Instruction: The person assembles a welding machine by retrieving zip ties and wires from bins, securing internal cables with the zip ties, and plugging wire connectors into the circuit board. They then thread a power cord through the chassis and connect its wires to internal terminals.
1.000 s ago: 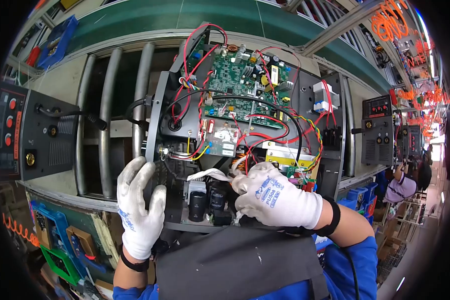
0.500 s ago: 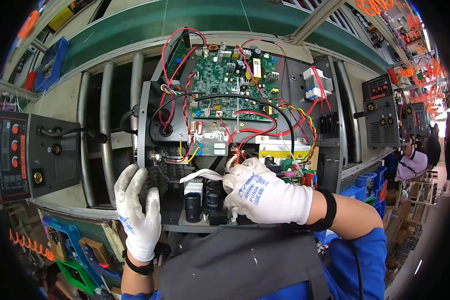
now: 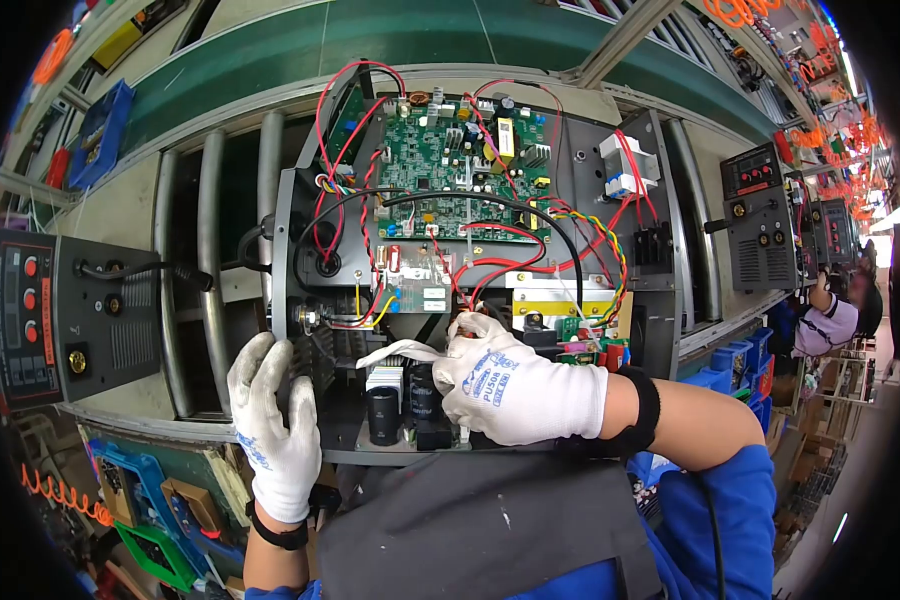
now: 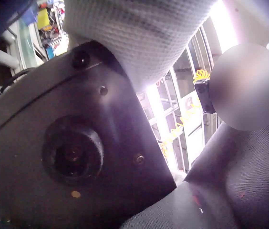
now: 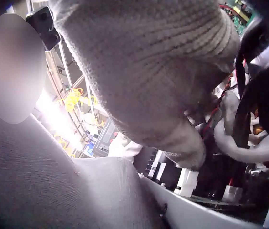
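Right hand (image 3: 520, 388) (white-gloved) just beside black capacitors (image 3: 424, 393).

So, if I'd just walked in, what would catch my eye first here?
Probably the bright green circuit board, in the far half of the open dark case, with red wires winding around it. Then the white-gloved left hand by the case's near left corner, and the right hand in its near half. Orange coils dangle at the upper right.
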A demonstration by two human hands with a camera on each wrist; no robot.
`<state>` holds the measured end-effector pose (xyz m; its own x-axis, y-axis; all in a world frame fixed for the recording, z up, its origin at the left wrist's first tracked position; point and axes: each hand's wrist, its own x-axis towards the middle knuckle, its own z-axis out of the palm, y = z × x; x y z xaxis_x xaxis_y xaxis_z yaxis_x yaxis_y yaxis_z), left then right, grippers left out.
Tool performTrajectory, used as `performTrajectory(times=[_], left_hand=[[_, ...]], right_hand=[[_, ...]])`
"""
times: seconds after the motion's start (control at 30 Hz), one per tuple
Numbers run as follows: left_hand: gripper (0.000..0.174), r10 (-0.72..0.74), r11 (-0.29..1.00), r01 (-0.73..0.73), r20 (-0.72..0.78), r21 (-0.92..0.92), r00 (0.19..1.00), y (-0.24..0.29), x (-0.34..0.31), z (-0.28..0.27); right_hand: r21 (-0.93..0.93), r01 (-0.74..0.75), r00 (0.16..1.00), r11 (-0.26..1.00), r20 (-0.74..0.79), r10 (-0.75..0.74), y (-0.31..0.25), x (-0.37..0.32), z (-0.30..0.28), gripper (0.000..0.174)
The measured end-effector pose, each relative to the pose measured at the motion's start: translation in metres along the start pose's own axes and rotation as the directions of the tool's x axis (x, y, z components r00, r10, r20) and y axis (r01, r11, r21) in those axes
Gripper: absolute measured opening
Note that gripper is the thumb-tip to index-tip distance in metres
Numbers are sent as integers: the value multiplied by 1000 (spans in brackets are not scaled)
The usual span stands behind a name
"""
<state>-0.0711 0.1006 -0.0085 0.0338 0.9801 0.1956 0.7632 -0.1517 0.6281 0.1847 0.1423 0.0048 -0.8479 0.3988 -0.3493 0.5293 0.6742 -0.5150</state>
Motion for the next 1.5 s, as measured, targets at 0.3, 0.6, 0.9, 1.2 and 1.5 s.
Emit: performTrajectory(times=[0.3,0.6,0.9,1.2,1.5], left_hand=[[35,30,998,-30,1,51,1000,-2,-1,-1],[46,-280,875,368,293,-313,914,-9,27,-40],[44,105,959,-223,510,175,854,-4,164,-15],[55,-223,975,141,769,174,599,-45,192,12],[68,-39,999,51,419,-16,907,35,160,-23]], right_hand=[[13,73,996,997,-50,-73,3,0,9,12],[561,-19,657,828,-617,433,43,-98,-67,28],[595,-656,243,465,-417,876,203,-148,-71,67],[368,-796,234,481,-547,804,220,-149,-67,42],[374,-559,-26,740,-900,436,144,-207,-132,17]])
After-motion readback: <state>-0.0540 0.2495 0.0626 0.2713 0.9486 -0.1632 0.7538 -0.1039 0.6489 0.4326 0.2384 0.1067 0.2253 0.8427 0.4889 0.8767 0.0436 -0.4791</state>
